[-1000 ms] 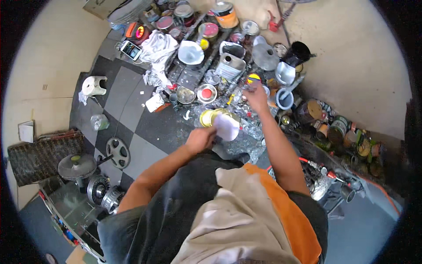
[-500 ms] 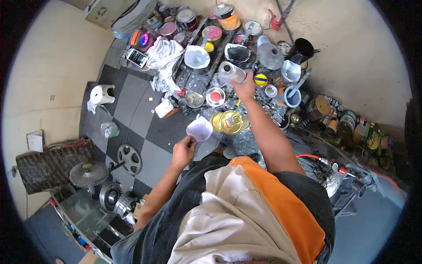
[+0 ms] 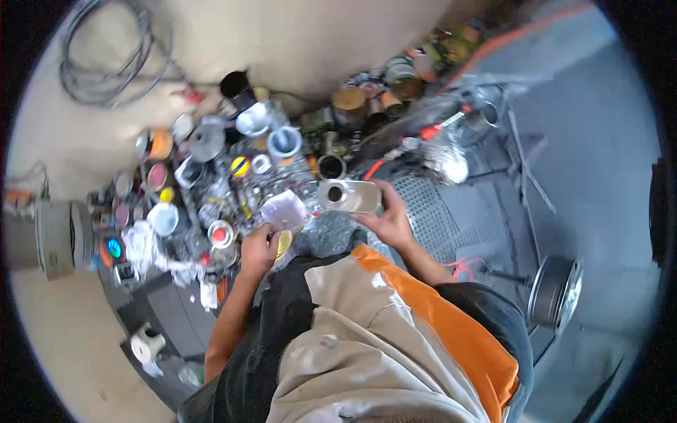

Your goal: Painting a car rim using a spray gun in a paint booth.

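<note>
At your far left, one coil of grey hose (image 3: 106,60) hangs on the wall, and under it stands one can with an orange label (image 3: 161,144); its printing is too blurred to read. One white cloth (image 3: 144,247) lies in a heap, with one white bowl (image 3: 163,219) just beside it. Next comes one round tin with a red centre (image 3: 221,234), then one yellow lid (image 3: 240,166).

Your left hand (image 3: 259,251) is closed on the near left edge of one pale cup (image 3: 284,209), whitish-lilac and with an uneven rim. One gold tin (image 3: 284,243) shows partly below this cup. Farther up is one blue-grey pot (image 3: 284,142).

To the right of the cup, near but apart, your right hand (image 3: 392,220) grips one rectangular silvery can (image 3: 360,197) by its right end. Its round opening is dark and uncapped; I cannot tell how much it tilts, nor read any label. At far right stands one wheel (image 3: 553,292).
</note>
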Available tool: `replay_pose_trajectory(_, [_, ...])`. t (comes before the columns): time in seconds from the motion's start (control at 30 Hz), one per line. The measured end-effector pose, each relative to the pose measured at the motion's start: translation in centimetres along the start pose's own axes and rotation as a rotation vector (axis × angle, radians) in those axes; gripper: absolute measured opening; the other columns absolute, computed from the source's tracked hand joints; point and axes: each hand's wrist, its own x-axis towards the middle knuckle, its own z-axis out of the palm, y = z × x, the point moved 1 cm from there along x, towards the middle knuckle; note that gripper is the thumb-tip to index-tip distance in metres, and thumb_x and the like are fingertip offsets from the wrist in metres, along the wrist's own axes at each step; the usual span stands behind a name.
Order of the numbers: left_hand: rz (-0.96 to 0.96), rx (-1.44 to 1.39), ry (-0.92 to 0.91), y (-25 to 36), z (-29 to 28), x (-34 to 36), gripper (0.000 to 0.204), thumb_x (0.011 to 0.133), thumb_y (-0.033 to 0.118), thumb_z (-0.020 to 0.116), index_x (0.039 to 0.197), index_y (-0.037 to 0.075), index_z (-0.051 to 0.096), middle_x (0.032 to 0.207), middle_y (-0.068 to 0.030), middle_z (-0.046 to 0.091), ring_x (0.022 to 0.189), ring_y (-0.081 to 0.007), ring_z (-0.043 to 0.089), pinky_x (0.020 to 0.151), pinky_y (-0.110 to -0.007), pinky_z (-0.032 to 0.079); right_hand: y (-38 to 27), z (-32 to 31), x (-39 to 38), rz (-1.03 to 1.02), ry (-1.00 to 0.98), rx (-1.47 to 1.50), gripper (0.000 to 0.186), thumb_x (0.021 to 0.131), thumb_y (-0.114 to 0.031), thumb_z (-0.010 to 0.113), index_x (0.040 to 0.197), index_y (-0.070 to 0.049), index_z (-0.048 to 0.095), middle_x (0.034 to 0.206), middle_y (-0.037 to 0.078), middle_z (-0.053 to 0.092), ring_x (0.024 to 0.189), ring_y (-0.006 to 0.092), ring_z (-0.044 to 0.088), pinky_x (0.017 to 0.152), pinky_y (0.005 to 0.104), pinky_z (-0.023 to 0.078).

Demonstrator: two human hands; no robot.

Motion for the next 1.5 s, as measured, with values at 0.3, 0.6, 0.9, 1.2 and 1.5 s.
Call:
replay_pose_trajectory(0.3, [0.658,-0.21,-0.026,25.9,4.8,13.3,0.016,0.082,0.016,0.063,0.092,0.004,0.061,0.083,-0.0169,0.065,0.079,-0.0367,0.063,0.068,-0.045,0.05,-1.6,-21.5,-7.3,-0.118,0.721,-0.239,0.061,0.067,-0.005,0.078,0.122,0.001,0.052,0.111,0.006,0.06,0.104,0.0172,0.057,0.092,0.0319,0.045])
replay_pose_trajectory(0.6, [0.794,-0.237,0.106,42.6,12.8,22.6,0.017,0.082,0.018,0.063,0.093,0.005,0.061,0.084,-0.0171,0.066,0.08,-0.0359,0.064,0.069,-0.045,0.049,-4.7,-31.5,-4.6,-0.185,0.846,-0.369,0.061,0.07,-0.004,0.08,0.125,0.004,0.055,0.108,0.008,0.065,0.096,0.0117,0.059,0.087,0.0265,0.047])
replay_pose_trajectory(0.9, [0.788,-0.021,0.112,43.6,16.7,23.1,0.015,0.083,0.019,0.063,0.093,0.008,0.062,0.083,-0.0169,0.066,0.081,-0.0368,0.063,0.07,-0.046,0.049,-3.8,-36.2,0.2,-0.204,0.719,-0.593,0.063,0.068,-0.005,0.081,0.126,0.001,0.055,0.113,0.013,0.065,0.101,0.0165,0.061,0.09,0.0296,0.047])
replay_pose_trajectory(1.2, [0.758,0.014,0.134,44.0,16.8,22.0,0.016,0.083,0.019,0.062,0.093,0.006,0.061,0.083,-0.0176,0.065,0.081,-0.0372,0.063,0.07,-0.047,0.048,-5.0,-37.9,4.2,-0.254,0.645,-0.821,0.065,0.066,-0.011,0.081,0.126,-0.003,0.057,0.118,0.015,0.062,0.107,0.0288,0.061,0.091,0.0351,0.047])
replay_pose_trajectory(1.5, [0.764,0.023,0.113,44.4,16.5,21.7,0.016,0.083,0.018,0.061,0.092,0.005,0.061,0.082,-0.0171,0.065,0.081,-0.037,0.063,0.07,-0.048,0.048,-4.1,-38.9,5.7,-0.361,0.574,-1.017,0.065,0.064,-0.016,0.08,0.125,-0.009,0.059,0.116,0.014,0.063,0.104,0.0339,0.06,0.089,0.0417,0.046])
